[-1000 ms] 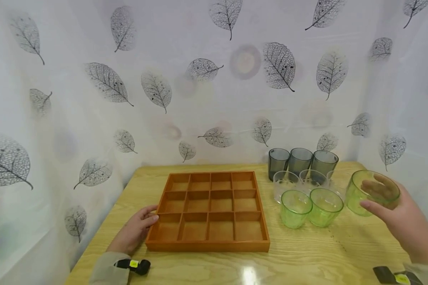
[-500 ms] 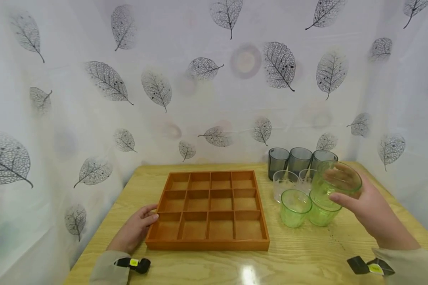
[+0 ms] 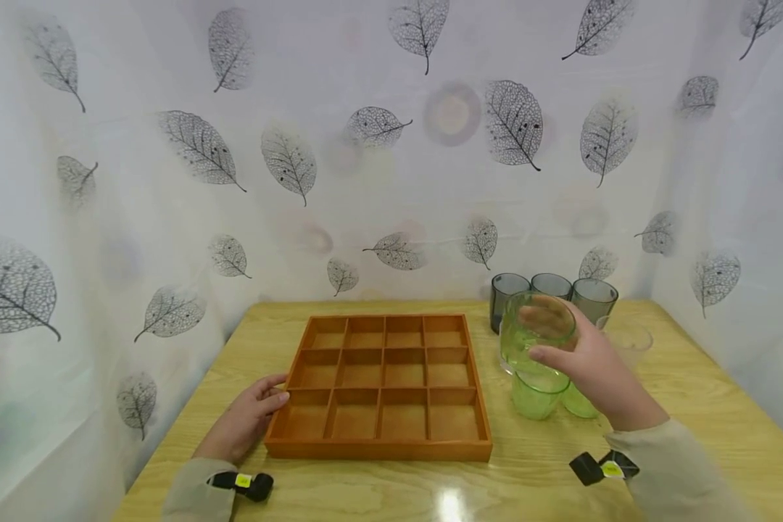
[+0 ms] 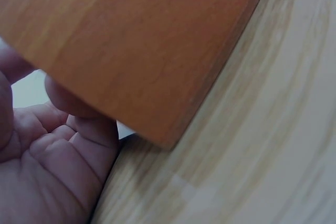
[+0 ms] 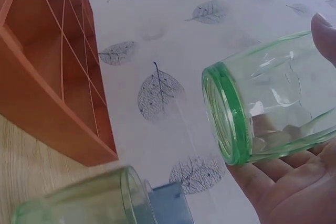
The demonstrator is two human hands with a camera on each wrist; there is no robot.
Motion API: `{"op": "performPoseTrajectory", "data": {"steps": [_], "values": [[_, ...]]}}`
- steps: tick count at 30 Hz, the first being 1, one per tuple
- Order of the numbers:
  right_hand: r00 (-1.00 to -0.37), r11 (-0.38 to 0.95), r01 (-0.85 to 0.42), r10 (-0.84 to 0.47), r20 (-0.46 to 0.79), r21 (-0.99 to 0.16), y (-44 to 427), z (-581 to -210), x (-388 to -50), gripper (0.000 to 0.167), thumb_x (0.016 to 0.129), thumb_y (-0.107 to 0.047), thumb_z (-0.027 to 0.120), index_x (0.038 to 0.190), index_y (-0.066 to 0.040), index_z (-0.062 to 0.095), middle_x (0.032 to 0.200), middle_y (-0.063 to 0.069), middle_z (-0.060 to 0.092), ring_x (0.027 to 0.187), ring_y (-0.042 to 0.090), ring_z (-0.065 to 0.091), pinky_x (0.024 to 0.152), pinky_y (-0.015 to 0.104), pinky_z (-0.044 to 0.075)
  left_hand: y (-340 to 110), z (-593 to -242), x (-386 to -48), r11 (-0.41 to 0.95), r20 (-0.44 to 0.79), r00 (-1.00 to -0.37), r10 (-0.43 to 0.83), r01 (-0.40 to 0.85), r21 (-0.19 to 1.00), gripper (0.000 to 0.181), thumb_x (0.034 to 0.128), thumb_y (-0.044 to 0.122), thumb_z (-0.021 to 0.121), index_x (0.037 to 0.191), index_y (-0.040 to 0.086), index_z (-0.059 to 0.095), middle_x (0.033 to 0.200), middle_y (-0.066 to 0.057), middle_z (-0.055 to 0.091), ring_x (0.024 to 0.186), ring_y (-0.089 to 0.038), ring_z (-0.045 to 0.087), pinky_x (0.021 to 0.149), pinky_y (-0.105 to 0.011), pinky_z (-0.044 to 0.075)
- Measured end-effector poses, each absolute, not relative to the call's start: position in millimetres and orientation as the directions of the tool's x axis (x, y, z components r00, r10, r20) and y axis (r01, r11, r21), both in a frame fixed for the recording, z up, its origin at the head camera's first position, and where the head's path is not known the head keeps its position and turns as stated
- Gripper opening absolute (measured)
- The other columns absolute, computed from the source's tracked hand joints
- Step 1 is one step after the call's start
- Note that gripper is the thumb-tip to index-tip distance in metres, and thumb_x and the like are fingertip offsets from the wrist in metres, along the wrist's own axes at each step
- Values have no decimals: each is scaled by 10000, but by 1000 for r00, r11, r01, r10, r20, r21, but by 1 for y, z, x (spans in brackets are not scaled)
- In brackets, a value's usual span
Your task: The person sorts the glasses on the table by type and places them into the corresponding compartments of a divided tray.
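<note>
A brown wooden divided tray (image 3: 378, 451) lies on the table. My left hand (image 3: 244, 417) grips its left edge, thumb at the rim; the left wrist view shows curled fingers (image 4: 79, 98) against the tray wall (image 4: 131, 51). My right hand (image 3: 603, 373) holds a green glass cup (image 3: 522, 344) raised above the other cups, fingers behind it and thumb in front. In the right wrist view this cup (image 5: 278, 98) has its thick base towards the tray. Below it stands a green cup (image 3: 539, 400); another green cup (image 3: 578, 403) is partly hidden by my hand.
Grey glass cups (image 3: 595, 293) stand in a row at the back right. A clear cup (image 3: 629, 337) shows behind my right wrist; other clear ones are mostly hidden. A leaf-print curtain (image 3: 391, 181) hangs behind the table (image 3: 339, 493).
My right hand has carried the green cup left from the table's right side, passing over the other green cups towards the tray. My left hand stays on the tray edge.
</note>
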State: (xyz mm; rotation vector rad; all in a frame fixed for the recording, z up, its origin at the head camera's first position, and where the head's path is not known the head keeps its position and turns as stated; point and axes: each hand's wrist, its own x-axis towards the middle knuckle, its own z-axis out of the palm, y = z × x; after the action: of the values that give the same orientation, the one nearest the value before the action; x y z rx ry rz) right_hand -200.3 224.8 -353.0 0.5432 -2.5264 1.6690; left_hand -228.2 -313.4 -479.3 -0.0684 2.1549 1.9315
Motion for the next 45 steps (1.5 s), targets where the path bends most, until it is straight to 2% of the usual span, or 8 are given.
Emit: {"op": "performPoseTrajectory", "data": {"steps": [4,9,13,17,26,36,45], "values": [[-934,314,-312,-276,228,-897,209,-354,-210,708,999,-232,671,1588,-230,277,1513,38,470,1374,260,446,959,309,475,-314,-478,-229,110,-207,-969,133,-194,975,610,1038,157,578,1532,-47,284,1145,-106,474,1028,-196,492,884,-266,455],[-930,261,-288,-304,204,-921,189,-356,-221,735,981,-249,698,1587,-207,284,1517,36,468,1376,266,447,1022,490,434,-315,-478,-228,125,-222,-965,137,-205,971,605,1049,167,565,1539,-37,275,1161,-111,473,1038,-197,496,889,-263,455],[-926,213,-282,-315,207,-935,174,-354,-231,771,959,-257,729,1585,-195,285,1506,18,475,1371,264,453,1052,551,398,-315,-476,-228,129,-220,-966,137,-203,971,624,1046,197,576,1544,-27,273,1184,-126,473,1049,-210,499,891,-272,457],[-921,195,-276,-332,201,-941,160,-352,-239,807,934,-285,759,1584,-222,285,1502,-2,475,1370,237,455,1066,536,396,-315,-475,-228,130,-211,-968,134,-193,972,616,1043,182,577,1536,-37,281,1175,-124,475,1045,-210,489,891,-267,449],[-912,142,-279,-349,216,-950,132,-353,-259,833,908,-259,789,1579,-192,298,1498,47,469,1374,255,448,1073,510,399,-314,-474,-227,140,-201,-971,127,-183,973,601,1038,165,579,1524,-51,299,1140,-114,485,1031,-205,476,879,-249,438],[-915,112,-251,-353,198,-962,99,-354,-279,852,882,-330,810,1567,-178,327,1469,18,509,1357,221,477,1071,463,413,-315,-476,-226,159,-222,-966,135,-200,967,623,1047,204,576,1545,-22,279,1172,-121,488,1046,-211,491,880,-265,452],[-928,150,-237,-327,178,-960,71,-359,-302,889,827,-459,832,1550,-235,366,1468,-49,516,1336,185,487,1088,458,392,-313,-476,-226,166,-229,-966,122,-208,964,620,1046,211,577,1544,-18,287,1173,-126,496,1030,-213,509,864,-280,469]]}}
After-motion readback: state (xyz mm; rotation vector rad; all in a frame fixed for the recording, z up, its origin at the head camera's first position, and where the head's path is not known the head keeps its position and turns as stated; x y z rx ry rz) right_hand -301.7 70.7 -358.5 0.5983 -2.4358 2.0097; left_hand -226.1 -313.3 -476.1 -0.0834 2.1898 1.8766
